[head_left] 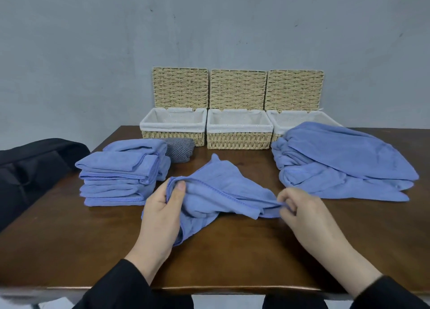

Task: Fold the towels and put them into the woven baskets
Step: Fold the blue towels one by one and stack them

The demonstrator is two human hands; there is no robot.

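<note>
Head view: your left hand (162,206) and right hand (300,209) pinch the blue towel (223,187) mid-fold; next, align its corners, then flatten.

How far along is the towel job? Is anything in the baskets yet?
Folded: a stack of blue towels sits at the left. In hand: the left hand and right hand hold one blue towel by its edge. Left: the unfolded pile, and filling the three woven baskets, which show only lining.
</note>
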